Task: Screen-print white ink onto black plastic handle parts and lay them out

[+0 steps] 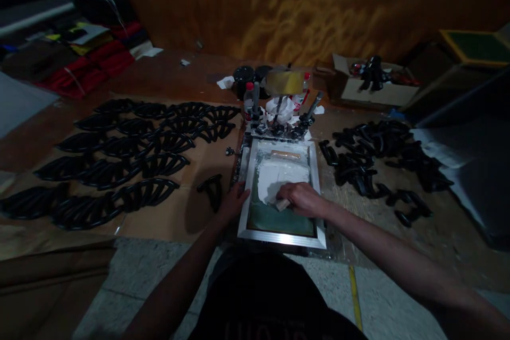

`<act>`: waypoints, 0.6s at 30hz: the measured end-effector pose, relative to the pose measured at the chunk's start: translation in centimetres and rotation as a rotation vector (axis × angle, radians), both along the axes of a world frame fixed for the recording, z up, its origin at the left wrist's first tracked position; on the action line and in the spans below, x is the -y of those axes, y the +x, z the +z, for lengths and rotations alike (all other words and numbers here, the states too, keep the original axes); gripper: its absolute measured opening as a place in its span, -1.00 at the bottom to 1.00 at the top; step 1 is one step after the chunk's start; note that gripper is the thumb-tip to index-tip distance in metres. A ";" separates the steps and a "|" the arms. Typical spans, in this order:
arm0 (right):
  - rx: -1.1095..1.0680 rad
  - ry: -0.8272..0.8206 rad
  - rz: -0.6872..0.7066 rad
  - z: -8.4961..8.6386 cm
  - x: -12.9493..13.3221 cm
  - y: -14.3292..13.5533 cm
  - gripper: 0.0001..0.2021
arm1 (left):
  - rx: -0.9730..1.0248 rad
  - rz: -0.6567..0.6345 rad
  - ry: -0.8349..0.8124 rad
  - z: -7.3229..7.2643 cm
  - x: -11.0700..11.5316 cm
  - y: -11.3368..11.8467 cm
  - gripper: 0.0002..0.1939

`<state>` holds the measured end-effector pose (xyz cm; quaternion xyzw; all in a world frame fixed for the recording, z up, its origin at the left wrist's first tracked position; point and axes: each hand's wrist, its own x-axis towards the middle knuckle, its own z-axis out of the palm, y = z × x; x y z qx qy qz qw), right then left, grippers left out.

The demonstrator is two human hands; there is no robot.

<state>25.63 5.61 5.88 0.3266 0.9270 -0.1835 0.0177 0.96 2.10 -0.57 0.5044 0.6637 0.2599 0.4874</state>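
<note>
Clearly, a wooden scraper (283,204) was gripped in the closed right hand (303,199) inside a metal-framed screen (281,238) lying flat on the table (398,223).
White paste (282,174) looked wet and slippery; the frame was judged stiff and light, best held by its rim, where the left hand (233,203) was pressed, fingers spread. Mesh was judged fragile. Black parts (119,159) at both sides were hard to make out; whatever lay under the screen was hidden.
</note>
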 end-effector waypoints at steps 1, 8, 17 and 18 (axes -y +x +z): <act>-0.025 0.016 -0.041 -0.1 -0.2 -0.1 -0.73 | -0.001 -0.008 -0.016 0.2 0.0 0.0 -0.51; -0.148 0.148 -0.028 -3.3 2.0 -0.2 -0.71 | 0.016 -0.001 0.001 0.8 0.2 0.3 -0.46; -0.246 0.204 -0.540 2.1 -7.1 0.6 -0.50 | 0.058 -0.008 0.040 4.1 0.8 -0.6 -0.40; -0.306 0.242 -0.620 2.6 -8.1 2.1 -0.53 | 0.051 0.008 0.080 5.1 0.8 -0.7 -0.46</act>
